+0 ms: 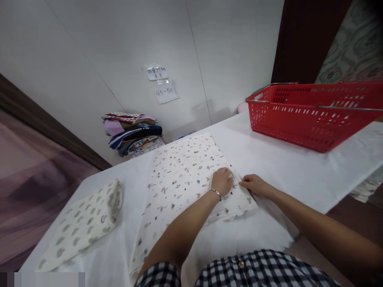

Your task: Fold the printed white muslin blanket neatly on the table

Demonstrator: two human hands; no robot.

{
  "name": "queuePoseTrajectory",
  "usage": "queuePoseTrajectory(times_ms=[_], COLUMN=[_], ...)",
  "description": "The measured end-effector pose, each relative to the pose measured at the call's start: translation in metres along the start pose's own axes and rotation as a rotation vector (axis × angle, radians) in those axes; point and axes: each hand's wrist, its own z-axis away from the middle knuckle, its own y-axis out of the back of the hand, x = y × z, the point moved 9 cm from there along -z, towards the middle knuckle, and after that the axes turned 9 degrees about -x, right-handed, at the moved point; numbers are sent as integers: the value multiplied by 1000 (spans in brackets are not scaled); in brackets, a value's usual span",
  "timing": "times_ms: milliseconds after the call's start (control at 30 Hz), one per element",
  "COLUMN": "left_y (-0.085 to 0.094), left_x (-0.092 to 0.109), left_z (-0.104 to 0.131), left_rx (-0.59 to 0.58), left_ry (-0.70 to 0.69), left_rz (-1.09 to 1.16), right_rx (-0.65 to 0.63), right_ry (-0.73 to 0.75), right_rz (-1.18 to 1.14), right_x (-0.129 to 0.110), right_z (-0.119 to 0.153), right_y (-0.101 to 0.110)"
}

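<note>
A white cloth with small dark and olive prints [179,175] is spread on the white-covered table, its right part lying in a fold. My left hand [222,181], with a bracelet at the wrist, rests on this cloth near its right edge; the fingers curl down and their tips are hard to make out. At the same edge, just to the right, my right hand [253,184] pinches the cloth's border between thumb and fingers. Another cloth, cream with grey-green spots [83,223], lies folded at the left side of the table.
A red plastic basket [299,123] with metal handles stands at the back right of the table [281,171]. Beyond the far edge is a stack of folded clothes [134,133] by the wall. Two paper notes [166,92] are on the wall.
</note>
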Motion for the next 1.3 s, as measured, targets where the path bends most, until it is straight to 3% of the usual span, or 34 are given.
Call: queuePoseTrajectory(times_ms=[200,333,533,700,933,1300], left_y=[1,11,0,-5,-5,-6], left_x=[-6,-13,-17,-17,-24,-26], left_z=[-8,-15,-29,-34,-29,-28], left_rx=[-27,-2,-216,-348,-326,-237], left_ry=[35,165,363,390,404,418], left_rz=[-11,33,193,167,231,288], right_rx=[3,6,52,38,17,-23], right_ry=[10,27,14,51,29,-91], right_rz=[41,67,242,333,93,-42], right_x=[-1,-4,-17,-27,-11,-20], right_z=[1,-1,5,9,-24,-75], right_y=[2,3,1,0,18,21])
